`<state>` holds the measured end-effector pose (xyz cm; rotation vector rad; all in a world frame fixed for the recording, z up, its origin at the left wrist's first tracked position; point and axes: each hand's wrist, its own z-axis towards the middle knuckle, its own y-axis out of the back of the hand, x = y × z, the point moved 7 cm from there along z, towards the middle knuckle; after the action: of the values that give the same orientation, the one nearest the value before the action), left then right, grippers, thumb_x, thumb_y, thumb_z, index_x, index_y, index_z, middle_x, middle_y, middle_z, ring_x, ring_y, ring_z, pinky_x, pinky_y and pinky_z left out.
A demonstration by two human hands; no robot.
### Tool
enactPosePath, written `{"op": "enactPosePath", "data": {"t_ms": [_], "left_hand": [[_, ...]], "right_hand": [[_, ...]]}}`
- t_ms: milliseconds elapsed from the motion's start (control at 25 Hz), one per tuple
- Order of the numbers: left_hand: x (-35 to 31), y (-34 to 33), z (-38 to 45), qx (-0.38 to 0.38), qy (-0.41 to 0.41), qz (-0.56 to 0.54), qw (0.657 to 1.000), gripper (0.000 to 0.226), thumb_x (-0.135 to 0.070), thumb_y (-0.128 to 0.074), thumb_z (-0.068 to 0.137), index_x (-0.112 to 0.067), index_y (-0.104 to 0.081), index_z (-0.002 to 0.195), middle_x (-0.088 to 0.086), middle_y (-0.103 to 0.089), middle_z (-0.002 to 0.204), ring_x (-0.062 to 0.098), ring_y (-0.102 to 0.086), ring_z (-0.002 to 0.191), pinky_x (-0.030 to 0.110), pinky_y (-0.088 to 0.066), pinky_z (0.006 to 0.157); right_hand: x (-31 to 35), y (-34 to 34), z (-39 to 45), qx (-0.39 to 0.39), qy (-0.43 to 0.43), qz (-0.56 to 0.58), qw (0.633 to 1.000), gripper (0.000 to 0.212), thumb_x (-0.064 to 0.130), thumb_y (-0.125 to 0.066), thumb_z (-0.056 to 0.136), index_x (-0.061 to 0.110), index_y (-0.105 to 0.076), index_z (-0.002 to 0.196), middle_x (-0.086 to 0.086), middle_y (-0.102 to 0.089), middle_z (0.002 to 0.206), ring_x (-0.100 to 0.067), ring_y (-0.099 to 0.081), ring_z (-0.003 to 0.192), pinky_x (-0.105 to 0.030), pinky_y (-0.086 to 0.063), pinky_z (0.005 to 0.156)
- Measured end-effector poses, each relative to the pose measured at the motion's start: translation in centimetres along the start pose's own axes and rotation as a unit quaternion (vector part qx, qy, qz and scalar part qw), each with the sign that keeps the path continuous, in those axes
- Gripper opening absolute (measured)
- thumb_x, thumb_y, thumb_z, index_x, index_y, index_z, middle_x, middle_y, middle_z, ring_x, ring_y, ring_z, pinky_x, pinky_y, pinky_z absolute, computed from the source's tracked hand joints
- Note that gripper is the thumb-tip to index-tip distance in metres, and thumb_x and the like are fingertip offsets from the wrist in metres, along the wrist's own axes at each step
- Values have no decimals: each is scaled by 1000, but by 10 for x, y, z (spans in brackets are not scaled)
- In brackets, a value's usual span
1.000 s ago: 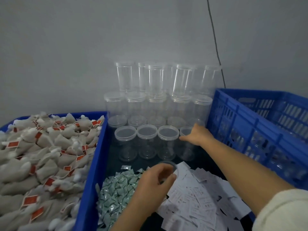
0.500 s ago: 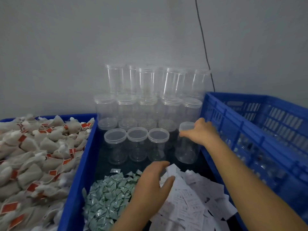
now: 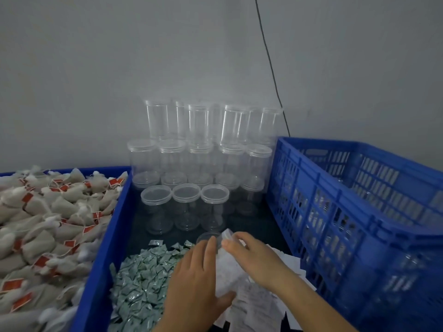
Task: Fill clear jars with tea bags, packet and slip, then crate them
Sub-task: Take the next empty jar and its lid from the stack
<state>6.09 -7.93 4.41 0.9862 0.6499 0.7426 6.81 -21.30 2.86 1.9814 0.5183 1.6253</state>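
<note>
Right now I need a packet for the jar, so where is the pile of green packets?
In the head view, the green packets lie at the near left of the middle tray, between its blue wall and the white slips.

A small packing workshop is showing here: clear lidded jars (image 3: 199,161) are standing stacked in rows against a bare grey wall (image 3: 119,68). Blue plastic crates (image 3: 335,192) are holding bulk heaps of tea bags (image 3: 48,224), sachets (image 3: 143,279) and printed slips (image 3: 259,300).

No readable text anywhere. Paper slips (image 3: 257,298) right of the green packets (image 3: 141,281) carry printed lines, too blurred to read. Red tags (image 3: 90,229) on the tea bags, left of the packets, show no legible marks.
</note>
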Motion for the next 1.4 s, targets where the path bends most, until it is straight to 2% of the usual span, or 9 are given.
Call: {"op": "enactPosePath", "data": {"t_ms": [160, 400, 520, 680, 840, 1080, 1280, 1360, 1400], "left_hand": [[9, 10, -6, -36, -29, -31, 998, 97, -54, -81, 30, -1, -65, 110, 3, -68, 102, 18, -69, 85, 27, -55, 70], [13, 6, -3, -17, -23, -9, 1000, 98, -60, -82, 24, -5, -69, 104, 1, -68, 97, 17, -69, 78, 27, -55, 65], [11, 7, 0, -28, -33, -18, 999, 96, -65, -78, 26, -8, -70, 103, -1, -68, 95, 14, -69, 75, 23, -54, 62], [3, 8, 5, 27, -46, -15, 998, 94, -73, -69, 25, -16, -71, 101, -9, -68, 94, 8, -68, 74, 18, -53, 63], [9, 16, 6, 49, -2, -166, 985, 92, -67, -71, 42, -40, -41, 125, -33, -50, 107, -11, -57, 85, -1, -42, 72], [24, -2, -4, 137, 48, -378, 914, 94, -57, -82, 53, -54, -31, 131, -31, -51, 123, -16, -49, 111, 11, -42, 94], [30, -8, 4, 161, -19, -144, 976, 73, -45, -67, 81, -53, -14, 130, -24, -31, 145, -10, -34, 125, 5, -27, 100], [22, -10, 1, 183, -56, -39, 981, 93, -49, -72, 73, -37, -16, 146, -17, -27, 149, -1, -33, 131, 18, -33, 105], [17, -1, 1, 154, -80, 26, 984, 100, -56, -77, 62, -24, -32, 145, -10, -39, 145, 5, -45, 126, 22, -42, 100]], "right_hand": [[17, -7, -6, 11, 60, -21, 998, 33, 76, -34, 81, 45, -47, 86, 17, -50, 92, -3, -50, 89, -29, -43, 83], [14, -8, -5, 0, 86, -56, 995, 68, 74, -32, 86, 35, -44, 140, 5, -49, 129, -11, -50, 118, -28, -39, 95], [7, -8, -2, -8, 107, -30, 994, 54, 78, -28, 79, 39, -54, 105, 10, -56, 104, -7, -54, 96, -31, -45, 88], [-4, -7, -1, -20, 110, -4, 994, 66, 71, -33, 87, 22, -53, 127, 3, -61, 124, -6, -54, 102, -21, -41, 85], [-1, -3, -8, -17, 180, -28, 983, 59, 77, -31, 79, 41, -44, 125, 14, -56, 117, -1, -53, 105, -33, -47, 95], [8, 7, -20, 143, 266, -109, 947, 77, 65, -45, 80, 41, -22, 150, 18, -35, 139, 9, -38, 123, -18, -33, 102], [-1, -1, -37, 211, 322, -188, 904, 93, 41, -74, 86, 59, -6, 148, 35, 6, 157, 8, -5, 146, -30, -23, 116], [-9, 3, -30, 189, 207, -106, 954, 109, 64, -74, 76, 64, 12, 144, 34, 8, 157, 0, -11, 149, -36, -29, 118], [-16, 7, -23, 173, 97, -10, 980, 113, 78, -68, 67, 60, 12, 146, 24, -8, 158, -10, -32, 144, -38, -40, 113]]}}
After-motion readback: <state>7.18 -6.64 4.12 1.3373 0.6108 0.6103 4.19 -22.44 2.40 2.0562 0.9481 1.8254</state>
